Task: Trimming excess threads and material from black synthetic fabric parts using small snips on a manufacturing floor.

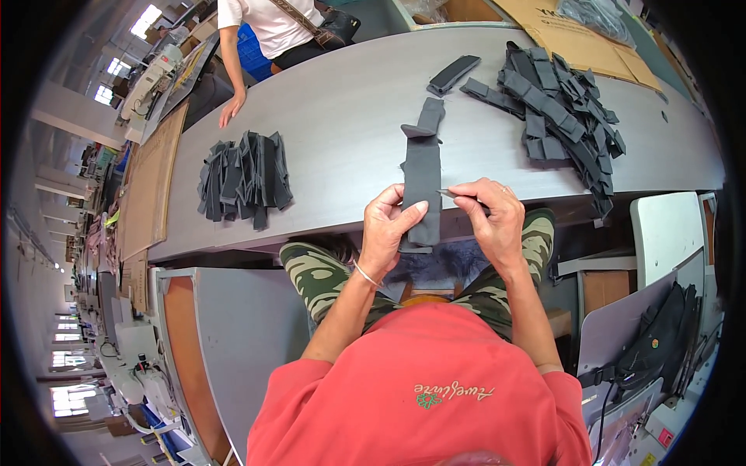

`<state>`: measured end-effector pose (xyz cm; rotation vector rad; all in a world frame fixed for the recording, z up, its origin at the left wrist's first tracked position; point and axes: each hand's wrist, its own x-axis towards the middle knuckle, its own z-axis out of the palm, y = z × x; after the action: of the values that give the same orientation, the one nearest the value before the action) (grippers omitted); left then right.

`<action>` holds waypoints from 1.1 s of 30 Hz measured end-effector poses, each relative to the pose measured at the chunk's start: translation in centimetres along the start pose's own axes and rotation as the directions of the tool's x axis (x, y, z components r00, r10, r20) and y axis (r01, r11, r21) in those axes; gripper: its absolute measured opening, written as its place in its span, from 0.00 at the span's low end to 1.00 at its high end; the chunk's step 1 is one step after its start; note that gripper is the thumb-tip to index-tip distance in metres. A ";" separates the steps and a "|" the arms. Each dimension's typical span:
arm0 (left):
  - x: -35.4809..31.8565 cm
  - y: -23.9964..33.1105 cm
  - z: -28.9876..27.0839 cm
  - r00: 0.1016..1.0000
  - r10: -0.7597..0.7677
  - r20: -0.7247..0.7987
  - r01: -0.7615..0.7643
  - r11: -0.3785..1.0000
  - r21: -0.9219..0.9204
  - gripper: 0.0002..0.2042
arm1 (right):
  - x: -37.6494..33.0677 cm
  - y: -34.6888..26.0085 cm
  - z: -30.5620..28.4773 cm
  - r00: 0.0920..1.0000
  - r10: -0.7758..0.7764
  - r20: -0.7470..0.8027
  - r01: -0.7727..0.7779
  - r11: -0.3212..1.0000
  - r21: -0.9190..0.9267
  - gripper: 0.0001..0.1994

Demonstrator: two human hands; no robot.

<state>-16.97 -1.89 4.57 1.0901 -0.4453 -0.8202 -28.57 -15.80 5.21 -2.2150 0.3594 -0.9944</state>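
My left hand (388, 229) grips a long dark grey fabric strip (422, 175), thumb pressed on its lower part. The strip runs up from my lap onto the grey table (334, 116), where its folded end lies. My right hand (489, 217) pinches a small thin metal tool (451, 193) whose tip touches the strip's right edge. A pile of similar dark strips (559, 113) lies on the table to the right. Another stack of strips (245, 179) sits to the left.
A single dark piece (453, 74) lies at the back of the table. Another person in a white top (268, 27) stands at the far left edge, one hand (231, 109) on the table. Cardboard sheets (575, 43) lie at the back right, a black bag (660, 342) low on the right.
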 end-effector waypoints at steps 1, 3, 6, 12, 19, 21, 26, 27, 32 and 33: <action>0.0 0.0 0.0 1.000 -0.006 0.005 0.006 1.000 -0.008 0.07 | 0.0 0.1 0.1 0.999 0.033 -0.029 -0.031 0.998 0.062 0.08; 0.1 -0.2 0.1 0.999 0.042 0.005 -0.042 0.998 0.055 0.07 | 0.1 -0.5 -0.3 0.997 0.072 0.010 -0.073 0.990 0.122 0.08; 0.4 -0.5 -0.1 0.991 0.133 0.030 -0.136 0.977 0.163 0.08 | 0.4 -1.2 -0.1 0.996 0.069 0.060 -0.077 0.986 0.145 0.08; 0.2 -0.7 -0.2 0.980 0.181 0.088 -0.199 0.930 0.310 0.08 | 0.5 -1.1 0.7 0.996 -0.056 0.066 0.055 0.998 0.020 0.09; 0.2 -0.7 -0.4 0.988 0.136 0.074 -0.151 0.952 0.266 0.07 | 0.4 -1.0 1.0 0.991 -0.123 0.056 0.127 0.988 -0.083 0.09; 0.0 -0.4 -0.3 0.990 0.120 0.077 -0.137 0.946 0.292 0.07 | 0.5 -1.1 0.7 0.988 -0.132 0.076 0.140 0.984 -0.109 0.08; 0.1 -0.7 -0.3 0.979 0.185 0.091 -0.206 0.893 0.400 0.06 | 0.6 -0.3 0.5 0.995 -0.083 0.052 0.082 0.996 0.026 0.08; 0.2 -0.8 -0.4 0.965 0.242 0.102 -0.261 0.846 0.465 0.06 | 0.5 -0.5 0.7 0.996 0.085 0.034 -0.091 0.968 0.233 0.08; 0.0 -0.5 0.4 0.917 0.367 0.158 -0.376 0.660 0.650 0.08 | 0.8 -0.9 0.7 0.925 0.348 0.154 -0.381 0.833 0.401 0.15; -0.1 -0.5 0.5 0.891 0.407 0.203 -0.421 0.569 0.706 0.09 | 0.9 -1.0 0.8 0.925 0.349 0.153 -0.380 0.833 0.402 0.15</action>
<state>-17.57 -2.28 4.32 1.6394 -1.0746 -0.1874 -27.43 -15.16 6.00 -1.6968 0.4632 -0.6992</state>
